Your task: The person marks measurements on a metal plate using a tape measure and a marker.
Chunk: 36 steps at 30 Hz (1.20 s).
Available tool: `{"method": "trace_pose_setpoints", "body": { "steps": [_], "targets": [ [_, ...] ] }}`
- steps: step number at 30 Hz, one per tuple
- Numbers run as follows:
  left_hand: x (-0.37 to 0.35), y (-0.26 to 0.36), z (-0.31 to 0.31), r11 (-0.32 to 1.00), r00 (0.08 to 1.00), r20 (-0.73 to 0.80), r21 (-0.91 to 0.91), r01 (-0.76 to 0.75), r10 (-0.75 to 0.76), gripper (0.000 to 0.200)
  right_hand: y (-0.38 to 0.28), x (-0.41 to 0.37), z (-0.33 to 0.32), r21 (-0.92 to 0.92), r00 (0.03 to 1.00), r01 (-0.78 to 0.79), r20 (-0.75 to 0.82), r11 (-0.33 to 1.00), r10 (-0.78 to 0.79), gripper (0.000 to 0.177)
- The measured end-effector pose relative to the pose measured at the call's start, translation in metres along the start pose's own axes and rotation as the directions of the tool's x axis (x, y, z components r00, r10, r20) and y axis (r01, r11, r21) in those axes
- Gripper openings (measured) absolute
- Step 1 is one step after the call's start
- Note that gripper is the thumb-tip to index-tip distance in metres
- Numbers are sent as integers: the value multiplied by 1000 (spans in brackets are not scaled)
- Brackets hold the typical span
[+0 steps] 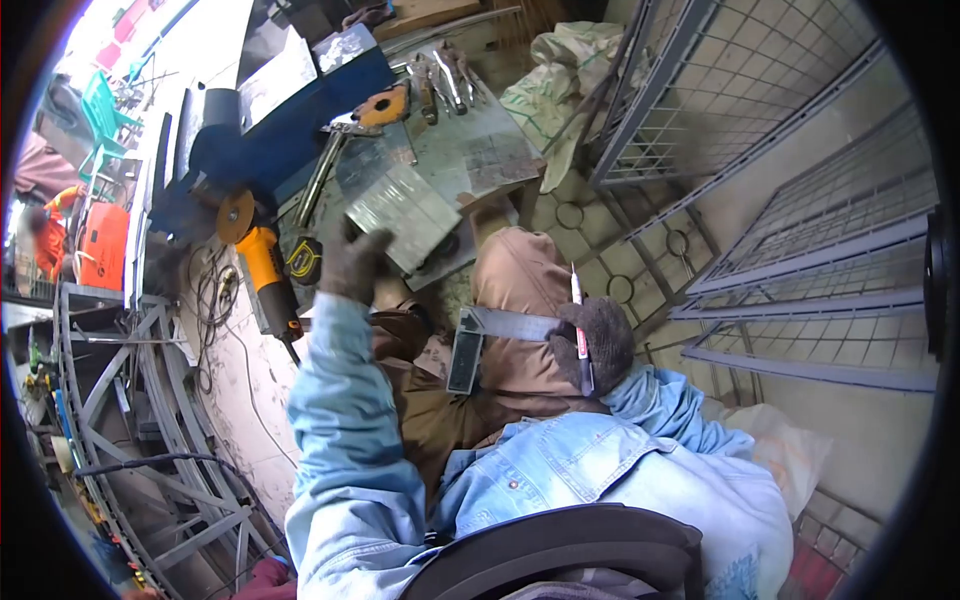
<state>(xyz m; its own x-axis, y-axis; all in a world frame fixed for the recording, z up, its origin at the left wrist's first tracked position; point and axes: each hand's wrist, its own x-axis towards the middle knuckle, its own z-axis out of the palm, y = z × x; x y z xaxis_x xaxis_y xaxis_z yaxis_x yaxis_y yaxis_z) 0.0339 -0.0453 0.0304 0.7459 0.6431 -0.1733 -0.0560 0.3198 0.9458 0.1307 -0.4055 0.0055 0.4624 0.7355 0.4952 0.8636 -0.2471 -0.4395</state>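
Observation:
My left hand point(352, 262), in a dark glove, is closed at the near left edge of a flat silvery metal plate point(408, 215); its fingertips are partly hidden. My gloved right hand point(598, 345) rests over my right thigh, its fingers closed around the blade of a try square point(465, 350) and a white and red marker pen point(577, 290). The square's dark stock points toward my lap. Left of the plate lie a yellow and black tape measure point(304, 260) and an orange angle grinder point(262, 265) with a brown disc.
A blue metal beam point(270, 125) crosses behind the plate. Pliers-like tools point(450, 80) and an orange disc point(382, 106) lie beyond it. Grey mesh frames point(760, 90) stand at right, metal framing point(150, 400) at left. A person in orange point(50, 235) is at far left.

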Motion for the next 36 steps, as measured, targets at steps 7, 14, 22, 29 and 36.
{"method": "trace_pose_setpoints", "body": {
  "steps": [7,14,22,29,36],
  "targets": [
    [-76,-83,24,962,987,-48,236,-136,151,80,6,-4,-21,36,999,-17,47,999,15,28],
    [-106,-70,55,972,981,18,133,-194,193,76,-4,10,-57,129,993,-82,90,988,71,27],
    [-110,-91,63,994,988,153,93,-51,37,55,1,23,-63,161,980,-172,132,972,152,30],
    [-115,-83,49,843,928,253,401,-358,274,34,5,38,-41,237,979,-175,146,956,143,28],
    [-131,-75,74,988,972,187,92,125,-140,30,16,78,-30,194,985,7,168,981,-40,31]
  ]
}}
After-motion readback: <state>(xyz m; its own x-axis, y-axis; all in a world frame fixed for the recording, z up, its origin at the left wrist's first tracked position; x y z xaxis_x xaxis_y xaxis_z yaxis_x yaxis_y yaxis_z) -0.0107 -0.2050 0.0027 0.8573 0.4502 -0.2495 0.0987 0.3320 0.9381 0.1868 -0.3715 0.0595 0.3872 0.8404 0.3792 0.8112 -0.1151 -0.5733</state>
